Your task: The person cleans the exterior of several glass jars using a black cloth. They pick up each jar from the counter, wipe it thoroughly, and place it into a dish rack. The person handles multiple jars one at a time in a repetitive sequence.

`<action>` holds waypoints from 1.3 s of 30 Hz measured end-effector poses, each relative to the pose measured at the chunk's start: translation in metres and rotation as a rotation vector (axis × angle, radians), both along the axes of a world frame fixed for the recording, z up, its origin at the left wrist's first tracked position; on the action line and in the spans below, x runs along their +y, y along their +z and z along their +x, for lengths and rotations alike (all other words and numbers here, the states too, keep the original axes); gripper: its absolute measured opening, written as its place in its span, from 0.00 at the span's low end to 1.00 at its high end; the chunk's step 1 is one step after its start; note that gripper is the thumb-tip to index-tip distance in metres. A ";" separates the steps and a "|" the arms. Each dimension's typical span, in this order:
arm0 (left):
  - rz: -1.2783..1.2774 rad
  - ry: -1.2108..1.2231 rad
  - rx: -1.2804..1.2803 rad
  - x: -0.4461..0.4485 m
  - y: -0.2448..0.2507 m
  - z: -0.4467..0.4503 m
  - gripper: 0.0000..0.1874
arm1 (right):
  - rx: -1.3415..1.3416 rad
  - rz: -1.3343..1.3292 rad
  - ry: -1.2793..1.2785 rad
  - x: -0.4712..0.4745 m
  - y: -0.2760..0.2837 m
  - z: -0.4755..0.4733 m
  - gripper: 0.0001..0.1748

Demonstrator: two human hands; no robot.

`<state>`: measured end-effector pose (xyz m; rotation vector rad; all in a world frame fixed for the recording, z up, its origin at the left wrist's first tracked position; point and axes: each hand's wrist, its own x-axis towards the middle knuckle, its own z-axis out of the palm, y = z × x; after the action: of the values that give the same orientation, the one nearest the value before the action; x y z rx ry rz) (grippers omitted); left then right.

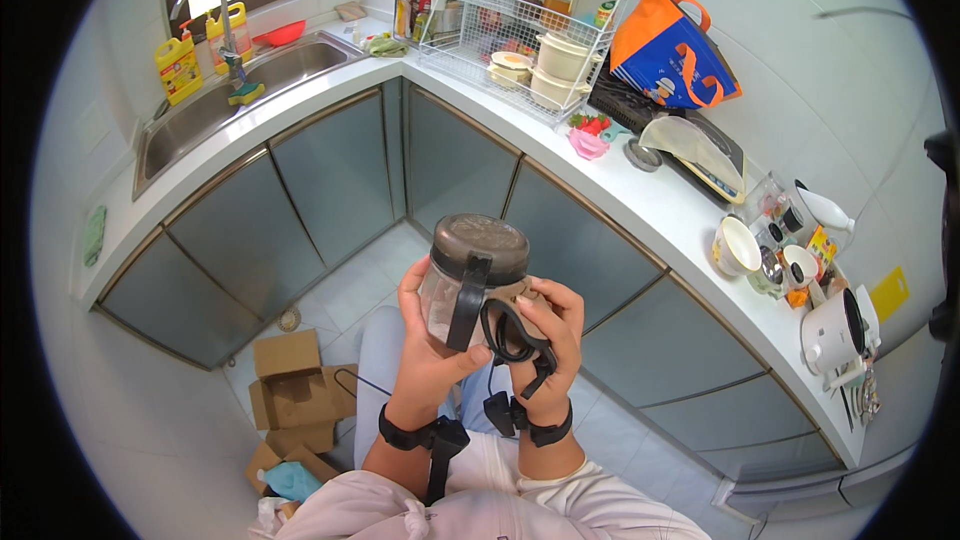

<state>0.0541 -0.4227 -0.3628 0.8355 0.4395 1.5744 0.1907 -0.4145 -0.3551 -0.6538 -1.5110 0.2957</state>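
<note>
Held up in front of my lap is a clear jug (437, 306) with a dark translucent lid (481, 240) and a black handle (469, 304). My left hand (429, 371) wraps the jug's left side, its thumb below the handle. Against the jug's right side, my right hand (562, 334) grips a brownish object (529, 309) with a coiled black cord (504, 334). The fingers and cord partly cover this object, so its exact kind cannot be told. Both wrists wear black straps with small dark devices.
Open cardboard boxes (296, 397) lie on the floor at left, by a light blue bag (292, 478). An L-shaped counter (487, 105) carries a sink (187, 136), a white wire rack (457, 52), a blue-and-orange bag (652, 52), bowls (736, 246) and a white cooker (829, 331).
</note>
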 end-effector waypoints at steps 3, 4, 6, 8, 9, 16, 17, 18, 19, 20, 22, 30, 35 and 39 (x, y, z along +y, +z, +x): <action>0.106 -0.035 0.013 -0.001 0.007 -0.001 0.64 | 0.002 -0.053 0.041 0.002 0.002 0.003 0.22; 0.095 -0.046 -0.023 -0.002 0.009 0.001 0.62 | -0.012 -0.054 0.033 0.003 0.003 0.004 0.23; 0.070 -0.053 -0.077 -0.002 0.011 0.002 0.53 | -0.019 -0.046 0.048 0.004 0.003 0.005 0.22; 0.064 -0.047 -0.068 -0.001 0.012 0.001 0.50 | -0.025 -0.032 0.046 0.004 0.002 0.005 0.22; 0.057 -0.039 -0.072 -0.001 0.012 0.001 0.49 | -0.027 -0.018 0.040 0.004 0.001 0.004 0.21; 0.002 0.054 -0.071 0.001 0.008 0.000 0.43 | -0.064 -0.028 0.079 0.006 -0.008 0.001 0.18; -0.002 0.071 -0.065 0.002 0.007 -0.001 0.42 | -0.062 -0.027 0.094 0.006 -0.009 0.000 0.18; -0.005 0.089 -0.059 0.002 0.007 -0.002 0.42 | -0.059 -0.027 0.110 0.007 -0.011 0.000 0.18; 0.000 0.108 -0.050 0.003 0.006 -0.003 0.42 | -0.056 -0.026 0.126 0.008 -0.012 0.000 0.17; 0.006 0.127 -0.042 0.004 0.005 -0.003 0.42 | -0.049 -0.014 0.133 0.008 -0.013 0.001 0.17; 0.003 0.130 -0.052 0.005 0.005 -0.005 0.47 | -0.037 0.004 0.145 0.010 -0.014 0.002 0.16; -0.040 0.106 -0.142 0.003 0.006 -0.004 0.60 | 0.088 0.047 0.031 -0.001 -0.007 0.001 0.12; -0.062 0.191 -0.062 0.005 0.007 -0.002 0.62 | 0.233 0.112 -0.154 0.002 0.012 -0.003 0.12; -0.053 0.211 -0.030 0.004 0.008 -0.001 0.62 | 0.079 0.126 -0.105 0.013 0.038 0.003 0.17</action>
<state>0.0528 -0.4191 -0.3553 0.7427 0.5590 1.7592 0.1937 -0.4014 -0.3168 -0.6117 -1.4025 0.1436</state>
